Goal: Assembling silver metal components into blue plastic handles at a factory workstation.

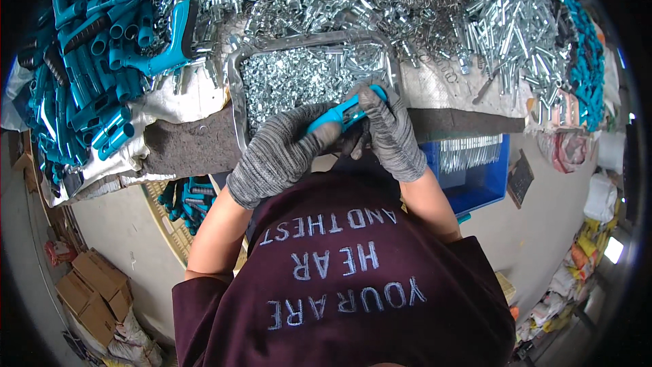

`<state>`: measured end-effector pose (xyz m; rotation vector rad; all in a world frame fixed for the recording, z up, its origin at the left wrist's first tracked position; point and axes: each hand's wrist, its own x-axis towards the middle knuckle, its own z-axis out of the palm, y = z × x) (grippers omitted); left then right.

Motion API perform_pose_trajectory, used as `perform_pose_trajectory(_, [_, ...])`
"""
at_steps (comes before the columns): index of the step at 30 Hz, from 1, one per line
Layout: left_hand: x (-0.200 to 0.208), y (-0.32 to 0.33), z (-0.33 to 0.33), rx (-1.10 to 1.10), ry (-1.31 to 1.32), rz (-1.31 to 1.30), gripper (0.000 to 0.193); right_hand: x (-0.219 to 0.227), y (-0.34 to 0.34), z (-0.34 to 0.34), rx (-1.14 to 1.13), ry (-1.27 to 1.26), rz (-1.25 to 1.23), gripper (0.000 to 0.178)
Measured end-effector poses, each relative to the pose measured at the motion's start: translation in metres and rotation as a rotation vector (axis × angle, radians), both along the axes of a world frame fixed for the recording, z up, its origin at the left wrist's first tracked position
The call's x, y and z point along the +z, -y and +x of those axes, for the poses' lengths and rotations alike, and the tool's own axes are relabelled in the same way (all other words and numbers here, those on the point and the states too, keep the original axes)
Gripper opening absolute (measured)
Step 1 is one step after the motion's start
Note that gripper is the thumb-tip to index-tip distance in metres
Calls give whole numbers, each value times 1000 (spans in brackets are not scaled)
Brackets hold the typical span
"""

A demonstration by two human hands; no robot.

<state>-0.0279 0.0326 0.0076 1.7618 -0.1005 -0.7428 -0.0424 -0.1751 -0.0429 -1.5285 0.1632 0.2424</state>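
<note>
A bright teal plastic handle [348, 107] is held between my two gloved hands, just over the near side of a metal-rimmed tray. My left hand [284, 151], in a grey knit glove, grips its lower left end with the thumb lying along it. At the upper right end, the fingers of my right hand [390, 129] are closed round it, in a matching glove. Whether a smaller part is pinched there is hidden. The tray [239, 95] is full of small shiny metal pieces [285, 85].
Teal tool handles [95, 68] are heaped left. Metal fittings [299, 0], springs [428, 0], pins [509, 20] and small teal parts [585, 54] cover the bench. Below stand a blue bin [483, 194], a yellow basket [161, 221] and cardboard boxes [88, 292].
</note>
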Motion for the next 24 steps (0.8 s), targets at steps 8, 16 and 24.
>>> perform_pose_trajectory(8, [-10,-27,4,177,-39,-108,53,30,19,27,44,150,-353,40])
perform_pose_trajectory(16, [-24,-29,7,297,101,-163,48,14,-2,42,410,474,-1175,27])
perform_pose_trajectory(24, [-11,-25,4,316,-120,-194,46,33,-5,32,127,397,-575,12])
